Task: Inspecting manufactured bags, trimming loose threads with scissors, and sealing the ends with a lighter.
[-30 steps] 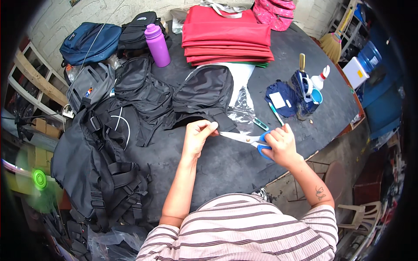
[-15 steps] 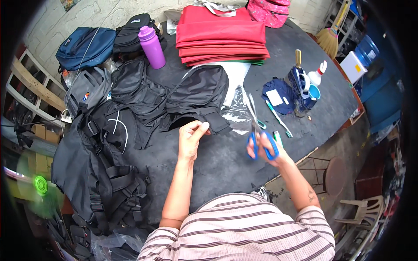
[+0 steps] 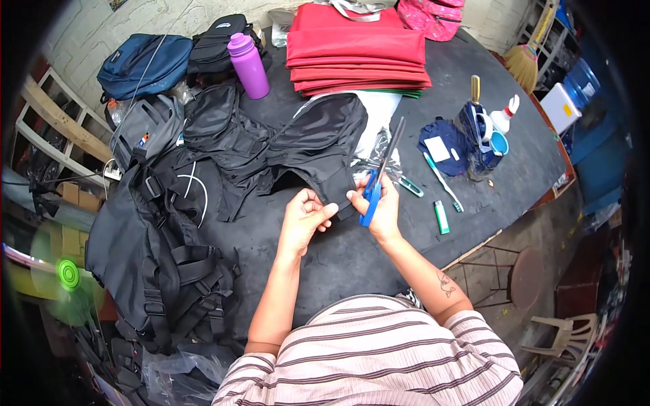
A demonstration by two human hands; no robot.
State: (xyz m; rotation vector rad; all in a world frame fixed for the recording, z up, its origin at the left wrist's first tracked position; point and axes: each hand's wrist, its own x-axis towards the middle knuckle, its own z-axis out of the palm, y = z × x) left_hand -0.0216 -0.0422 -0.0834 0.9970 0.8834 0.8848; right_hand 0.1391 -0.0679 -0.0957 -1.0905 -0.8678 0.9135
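Note:
A black fabric piece (image 3: 318,145) with a sewn pocket panel lies on the dark table, its near edge drawn toward me. My left hand (image 3: 305,222) is closed, pinching that edge between thumb and fingers. Close on its right, my right hand (image 3: 382,215) is closed around scissors (image 3: 370,198) with blue handles, the blades pointing up and away from me. The thumb and fingertips of that hand are near the edge of the same fabric; whether they grip it too I cannot tell.
Red folded fabric (image 3: 355,51) is stacked at the back, beside a purple bottle (image 3: 250,71). Black bag parts (image 3: 145,250) heap on the left. To the right lie a toothbrush (image 3: 443,181), a green lighter (image 3: 441,218) and a dark blue holder (image 3: 479,145) with small tools.
My right hand has moved left with the scissors, from beside the lighter to next to my left hand. The blades, spread earlier, now look closed together. My left hand stays at the fabric edge.

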